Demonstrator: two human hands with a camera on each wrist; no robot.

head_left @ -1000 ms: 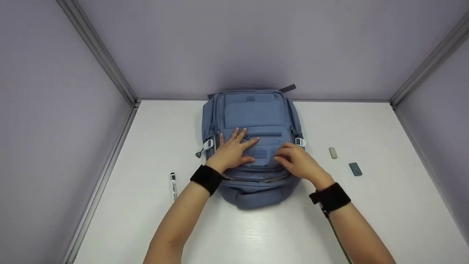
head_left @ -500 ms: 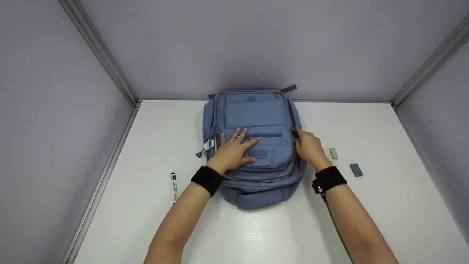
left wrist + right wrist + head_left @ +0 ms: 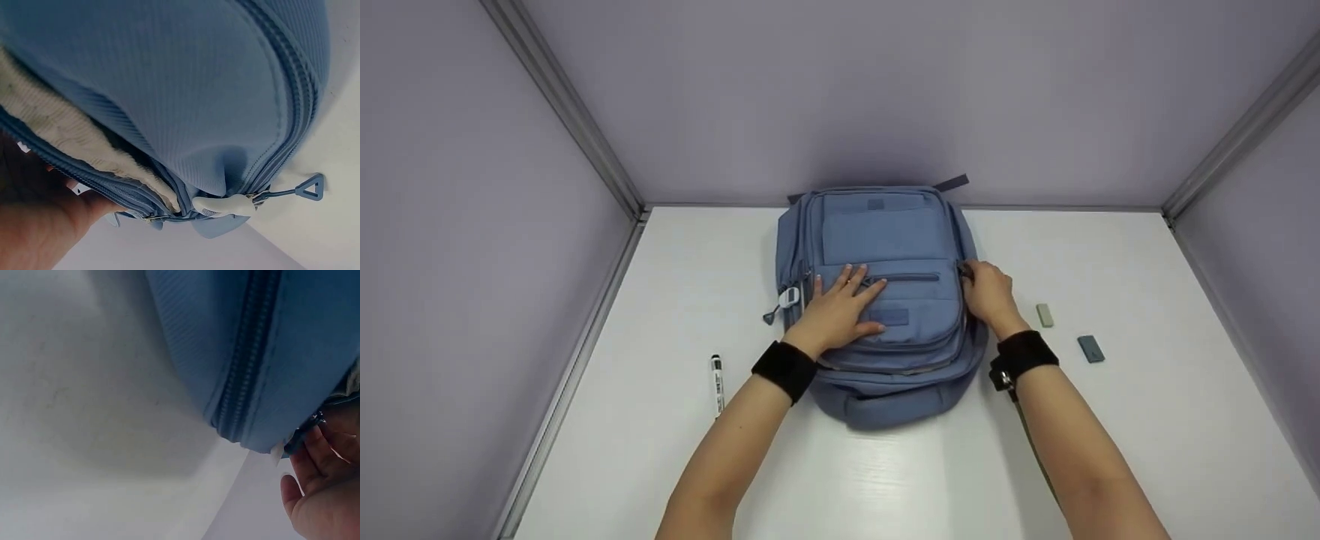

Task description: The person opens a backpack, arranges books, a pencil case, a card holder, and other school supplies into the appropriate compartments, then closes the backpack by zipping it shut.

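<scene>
A blue backpack (image 3: pixel 885 232) lies on the white table, its front facing up. My left hand (image 3: pixel 832 315) rests on the front pocket, fingers spread. In the left wrist view, beige lining (image 3: pixel 84 135) shows through a gap along an unzipped edge. Beside it are a white clip (image 3: pixel 225 206) and a triangular zipper charm (image 3: pixel 310 187). At the bag's right side, my right hand (image 3: pixel 990 296) has its fingers curled and pinches a dark zipper pull (image 3: pixel 301 434). That pull is partly hidden by the fingers.
A black-capped white marker (image 3: pixel 718 382) lies to the left, near the left forearm. On the right are a small pale green block (image 3: pixel 1044 315) and a dark teal block (image 3: pixel 1090 349). Grey walls (image 3: pixel 840 97) enclose the table.
My right hand has left the pocket's front and gone to the bag's right side, where it takes hold of the zipper pull. The left hand stays in place.
</scene>
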